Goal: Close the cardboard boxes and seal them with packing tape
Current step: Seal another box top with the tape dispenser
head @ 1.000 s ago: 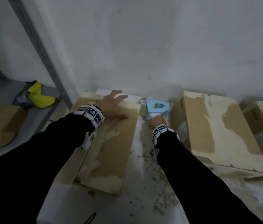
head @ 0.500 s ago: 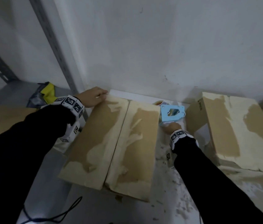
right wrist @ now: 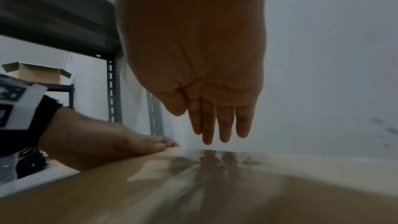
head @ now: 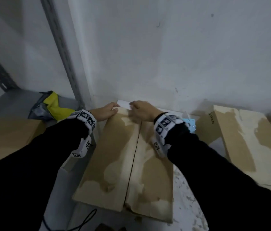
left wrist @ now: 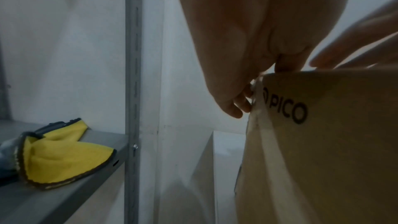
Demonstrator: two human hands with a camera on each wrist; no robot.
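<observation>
White wall corner, grey metal shelving to the left, a pale speckled surface [head: 186, 194] carrying the work. Landmark: the cardboard box [head: 128, 164] in the middle, both top flaps folded down, centre seam running away from the camera toward the wall, no fresh tape visible across it. Left hand [head: 105, 111] at the box's far left corner; the left wrist view shows its fingers [left wrist: 233, 108] curled over the edge and onto the side panel by the printed logo, clamped on the corner. Right hand [head: 142, 110] at the far end of the seam; the right wrist view shows its fingers [right wrist: 215, 123] straight and together, tips just above or barely brushing the flap, holding nothing. Blue tape dispenser [head: 189, 125] lies just right of the box, mostly hidden behind the right wrist. Second box [head: 241, 139] further right of it; yellow cloth [head: 54, 107] on the shelf to the left. Judgement: step in hand is squaring the flaps before taping. To do it well: press both flaps flush so the seam edges meet without overlap, keep the left hand anchoring the corner, then fetch the dispenser and start the tape over the far edge.
</observation>
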